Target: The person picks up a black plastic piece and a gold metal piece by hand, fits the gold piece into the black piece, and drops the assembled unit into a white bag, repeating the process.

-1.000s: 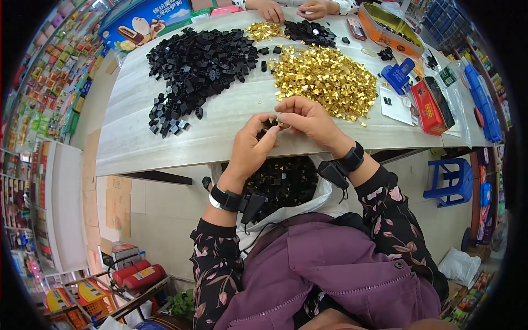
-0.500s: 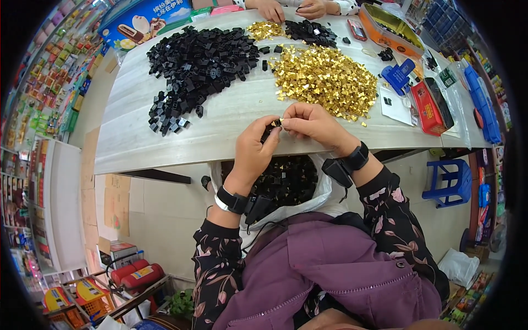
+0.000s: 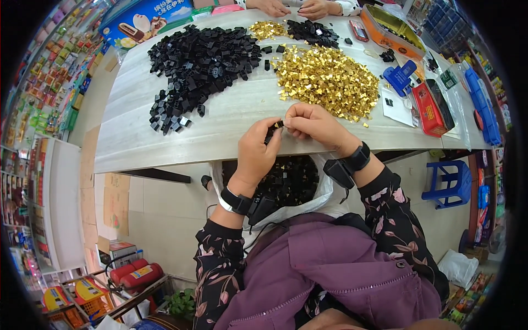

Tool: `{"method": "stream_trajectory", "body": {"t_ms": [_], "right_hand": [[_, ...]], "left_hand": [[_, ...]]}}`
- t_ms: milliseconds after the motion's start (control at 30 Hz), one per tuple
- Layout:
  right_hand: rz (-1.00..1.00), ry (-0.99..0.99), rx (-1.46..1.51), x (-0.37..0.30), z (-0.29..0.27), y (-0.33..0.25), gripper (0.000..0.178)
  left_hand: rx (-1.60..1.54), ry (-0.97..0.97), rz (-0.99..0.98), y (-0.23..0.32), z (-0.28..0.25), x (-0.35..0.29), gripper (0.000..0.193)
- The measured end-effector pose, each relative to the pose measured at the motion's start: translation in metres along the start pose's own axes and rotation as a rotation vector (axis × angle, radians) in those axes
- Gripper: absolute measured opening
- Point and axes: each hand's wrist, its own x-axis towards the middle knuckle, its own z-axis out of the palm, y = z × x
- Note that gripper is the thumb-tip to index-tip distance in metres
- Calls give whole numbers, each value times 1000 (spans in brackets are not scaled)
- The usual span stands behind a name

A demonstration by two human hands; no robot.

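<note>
Over the table's near edge, my left hand is closed around small black plastic pieces. One black piece, with a glint of gold on it, sticks out between the thumb and forefinger. My right hand is pinched just beside that piece; whether its fingertips hold anything is too small to make out. Beyond my hands lie a heap of small gold metal clips and, to its left, a large heap of black plastic pieces. Below the edge, an open white bag holds many black pieces with gold bits.
Across the table, a co-worker's hands are above smaller gold and black heaps. An orange tin, a red tin and a blue clip-like tool stand right. A blue stool is below.
My right fingertips have drawn slightly away from the piece in my left hand. The co-worker's hand has lifted off the small gold heap.
</note>
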Motion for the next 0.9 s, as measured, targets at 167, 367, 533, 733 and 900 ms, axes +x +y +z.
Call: {"method": "stream_trajectory", "body": {"t_ms": [167, 367, 533, 733, 900], "right_hand": [[-38, 23, -32, -1, 3, 0, 15], [-32, 18, -81, -1, 3, -2, 16], [65, -94, -57, 1, -2, -9, 16], [61, 46, 104, -4, -1, -12, 18], [-51, 204, -116, 8, -13, 5, 23]], "left_hand": [[-56, 3, -44, -2, 0, -1, 22], [-21, -8, 32, -3, -1, -1, 24], [-77, -13, 51, -7, -4, -2, 24], [-386, -50, -213, 9, -11, 0, 22], [-410, -339, -360, 21, -21, -18, 24]]}}
